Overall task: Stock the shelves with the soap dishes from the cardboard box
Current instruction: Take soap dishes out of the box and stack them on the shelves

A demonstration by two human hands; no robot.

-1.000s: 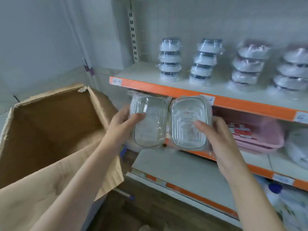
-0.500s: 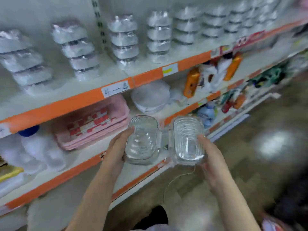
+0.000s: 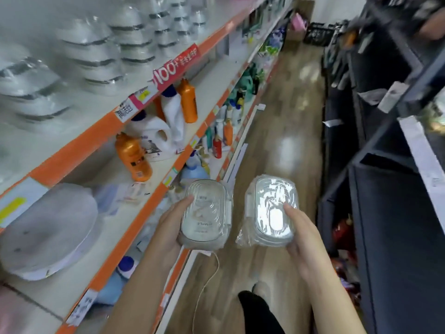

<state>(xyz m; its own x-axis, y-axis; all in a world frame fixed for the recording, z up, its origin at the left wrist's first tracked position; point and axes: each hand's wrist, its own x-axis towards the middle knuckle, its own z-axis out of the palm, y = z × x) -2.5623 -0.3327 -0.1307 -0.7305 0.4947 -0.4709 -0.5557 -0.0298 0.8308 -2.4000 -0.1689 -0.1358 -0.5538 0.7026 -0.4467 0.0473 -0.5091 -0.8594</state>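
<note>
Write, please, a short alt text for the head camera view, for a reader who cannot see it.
A person's left hand and right hand each hold one clear wrapped soap dish above a store aisle's wooden floor. Orange-edged shelves with bottles and stacked bowls run along the left.

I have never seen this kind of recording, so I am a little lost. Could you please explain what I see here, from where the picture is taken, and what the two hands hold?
No machine here: a person wears a camera on the head, looking forward and down a shop aisle. The left hand holds one clear soap dish wrapped in plastic; the right hand holds a second wrapped soap dish. Each grip has the thumb on top. To the left run orange-edged shelves with stacked bowls above and orange bottles below.
</note>
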